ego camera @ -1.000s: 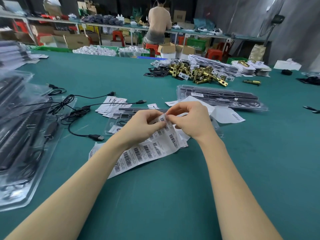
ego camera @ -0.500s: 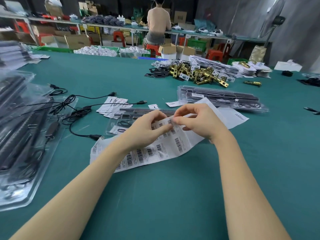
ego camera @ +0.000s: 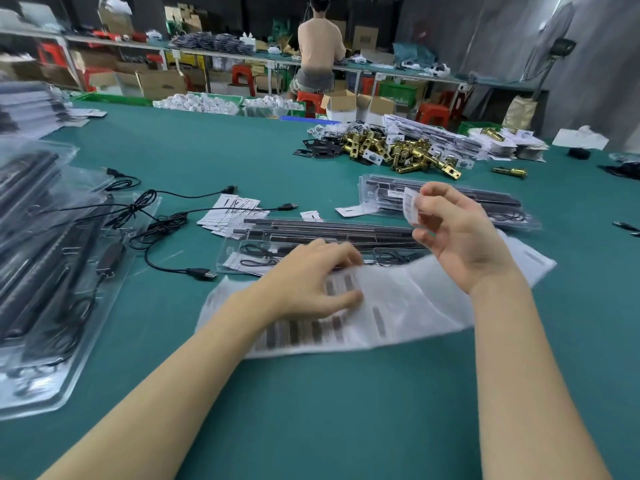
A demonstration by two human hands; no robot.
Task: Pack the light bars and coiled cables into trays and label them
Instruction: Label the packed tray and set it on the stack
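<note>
Label: a small white barcode sticker (ego camera: 411, 206), curled and blurred, pinched between the thumb and forefinger of the right hand (ego camera: 460, 237); it hangs above the tray, free of the sheet.
Label sheet: a long white backing sheet (ego camera: 391, 306) with rows of dark barcodes, blurred; it lies on the green surface (ego camera: 311, 410) under the left fingers, its right end bare white below the right hand.
Left hand: the left hand (ego camera: 308, 282) rests on the sheet with fingers loosely spread and lightly bent, pressing it down; they grip nothing.
Right fingers: narrow, closed on the sticker; the other fingers are curled loosely below it.
Tray: a clear plastic tray (ego camera: 242, 252) just beyond the left fingertips, holding dark light bars (ego camera: 329, 228) laid lengthwise and a coiled cable (ego camera: 258, 252) in its near compartment.
Finished tray: a second clear tray (ego camera: 502, 206) of bars lies beyond the right fingers.
Loose cables: black USB cables (ego camera: 162, 223) lie left of the left hand.
Change: half a second ago both hands met at the sheet's top edge, peeling; now the right hand has lifted away with the sticker, and the left has flattened onto the sheet.
</note>
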